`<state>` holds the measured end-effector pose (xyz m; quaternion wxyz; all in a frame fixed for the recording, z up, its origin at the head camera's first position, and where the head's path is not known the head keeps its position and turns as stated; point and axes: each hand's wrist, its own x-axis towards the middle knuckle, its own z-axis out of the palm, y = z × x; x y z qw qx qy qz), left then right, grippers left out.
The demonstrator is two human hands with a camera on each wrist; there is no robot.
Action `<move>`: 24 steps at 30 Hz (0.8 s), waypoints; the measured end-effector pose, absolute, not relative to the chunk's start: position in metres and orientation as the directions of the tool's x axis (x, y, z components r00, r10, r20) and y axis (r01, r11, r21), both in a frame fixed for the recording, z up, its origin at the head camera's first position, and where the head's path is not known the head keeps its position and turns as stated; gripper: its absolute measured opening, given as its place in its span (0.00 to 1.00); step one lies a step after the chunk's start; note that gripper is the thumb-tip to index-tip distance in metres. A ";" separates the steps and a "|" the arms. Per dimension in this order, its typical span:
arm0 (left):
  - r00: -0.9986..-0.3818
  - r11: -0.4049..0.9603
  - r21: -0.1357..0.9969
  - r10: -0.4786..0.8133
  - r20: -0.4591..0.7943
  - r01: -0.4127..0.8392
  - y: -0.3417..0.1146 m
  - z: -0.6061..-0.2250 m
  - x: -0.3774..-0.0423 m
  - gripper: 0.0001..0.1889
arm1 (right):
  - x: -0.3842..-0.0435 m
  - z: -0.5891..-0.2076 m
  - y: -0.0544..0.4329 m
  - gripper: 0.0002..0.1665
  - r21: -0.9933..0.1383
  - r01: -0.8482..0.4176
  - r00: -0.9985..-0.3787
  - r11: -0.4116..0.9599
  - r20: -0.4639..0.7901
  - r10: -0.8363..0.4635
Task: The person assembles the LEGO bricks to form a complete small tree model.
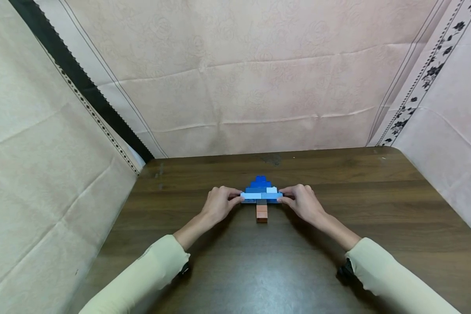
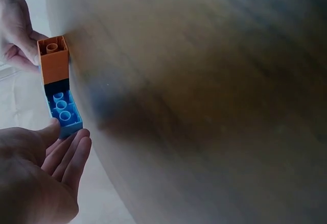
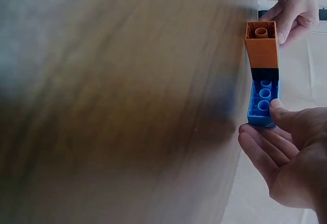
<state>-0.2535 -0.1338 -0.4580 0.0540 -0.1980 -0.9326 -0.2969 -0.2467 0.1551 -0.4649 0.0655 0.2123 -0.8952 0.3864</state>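
Between the two hands is a tree-shaped model of toy building bricks [image 1: 261, 190], with stepped blue layers that narrow toward the far end. A dark brick joins the blue part to an orange-brown stem [image 1: 261, 213] pointing toward me. My left hand [image 1: 219, 204] pinches the left end of the widest blue layer between thumb and fingers. At the opposite end, my right hand [image 1: 303, 202] pinches the same layer. Both wrist views show the hollow undersides of the blue bricks [image 2: 65, 113] and the orange brick [image 3: 261, 50], with round tubes inside.
A brown wood-grain table [image 1: 318, 261] lies under the hands. Pale cloth [image 1: 239, 87] hangs behind it, with more cloth [image 1: 35, 174] at the left and right sides. Dark bands [image 3: 321, 15] sit near both sleeve cuffs.
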 end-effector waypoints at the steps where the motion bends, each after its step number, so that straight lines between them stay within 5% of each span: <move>1: -0.916 0.748 0.528 0.334 0.223 0.401 -0.133 -0.458 -0.254 0.13 | -0.247 -0.465 0.155 0.16 -0.666 -0.427 -0.903 0.611 0.280 -0.326; 24: -0.929 0.746 0.554 0.284 0.239 0.371 -0.135 -0.464 -0.255 0.12 | -0.251 -0.467 0.155 0.18 -0.715 -0.368 -0.929 0.594 0.251 -0.273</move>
